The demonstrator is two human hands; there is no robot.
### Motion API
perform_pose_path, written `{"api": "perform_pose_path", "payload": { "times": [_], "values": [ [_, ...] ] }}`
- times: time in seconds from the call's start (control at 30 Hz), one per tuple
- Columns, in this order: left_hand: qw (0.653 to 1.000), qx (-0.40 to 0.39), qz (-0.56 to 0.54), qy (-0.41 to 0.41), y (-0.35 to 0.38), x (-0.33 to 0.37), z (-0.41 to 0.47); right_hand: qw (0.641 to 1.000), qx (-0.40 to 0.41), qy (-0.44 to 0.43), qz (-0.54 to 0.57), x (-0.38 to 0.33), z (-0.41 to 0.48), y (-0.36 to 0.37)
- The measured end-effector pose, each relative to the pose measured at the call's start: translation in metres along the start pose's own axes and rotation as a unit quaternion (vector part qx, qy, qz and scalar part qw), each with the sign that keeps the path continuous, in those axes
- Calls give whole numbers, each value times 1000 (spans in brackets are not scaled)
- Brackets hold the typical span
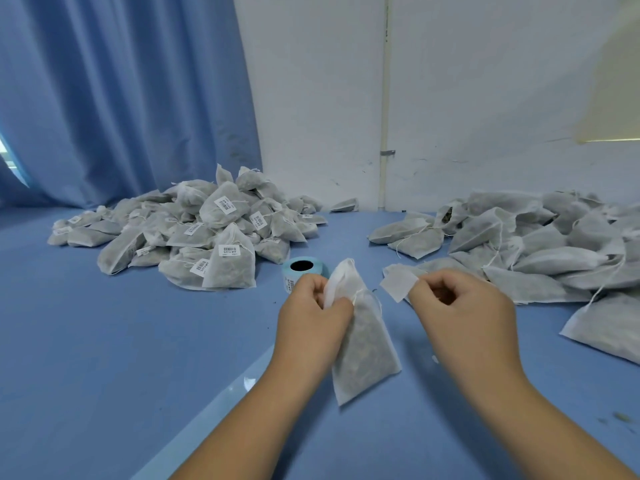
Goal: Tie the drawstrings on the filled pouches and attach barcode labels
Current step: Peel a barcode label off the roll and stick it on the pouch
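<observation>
The filled pouch (363, 344) is held above the blue bench (104, 341), near the front centre, with its gathered neck uppermost and its body hanging down and tilted to the right. The drawstring (360, 294) cinches the neck; whether it is knotted cannot be told. The left grip (311, 317) is clenched around the pouch at the neck. The right grip (460, 317), just right of the pouch and apart from it, pinches a blank-looking white label (398, 283) by one edge.

The label roll (304, 268) stands on the bench directly behind the left grip. A pile of labelled pouches (207, 233) lies at the rear left. A pile of unlabelled pouches (536, 244) lies at the rear right. A blue curtain (121, 98) and a white wall (485, 98) stand behind the bench.
</observation>
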State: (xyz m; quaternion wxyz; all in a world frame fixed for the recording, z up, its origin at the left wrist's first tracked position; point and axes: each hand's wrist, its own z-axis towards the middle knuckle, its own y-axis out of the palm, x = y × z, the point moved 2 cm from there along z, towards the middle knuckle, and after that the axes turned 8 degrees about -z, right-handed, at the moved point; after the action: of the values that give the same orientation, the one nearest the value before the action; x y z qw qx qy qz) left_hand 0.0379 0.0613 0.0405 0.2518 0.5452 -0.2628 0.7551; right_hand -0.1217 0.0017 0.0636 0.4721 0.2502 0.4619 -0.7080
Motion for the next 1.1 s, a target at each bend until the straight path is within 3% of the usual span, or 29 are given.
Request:
{"api": "perform_pose_path", "payload": {
  "times": [0.47, 0.83, 0.9, 1.1],
  "values": [
    [1000, -13, -11, 25, 7, 10, -11, 963, 35, -203, -175, -11, -22, 16],
    [998, -25, 1, 54, 6, 12, -11, 926, 67, -313, -202, -11, -24, 18],
    [998, -27, 0, 49, 6, 12, -12, 929, 65, -309, -194, -11, -24, 18],
    [999, -12, 2, 31, 1, 8, -7, 975, 12, -188, -120, -2, -17, 14]
  ]
}}
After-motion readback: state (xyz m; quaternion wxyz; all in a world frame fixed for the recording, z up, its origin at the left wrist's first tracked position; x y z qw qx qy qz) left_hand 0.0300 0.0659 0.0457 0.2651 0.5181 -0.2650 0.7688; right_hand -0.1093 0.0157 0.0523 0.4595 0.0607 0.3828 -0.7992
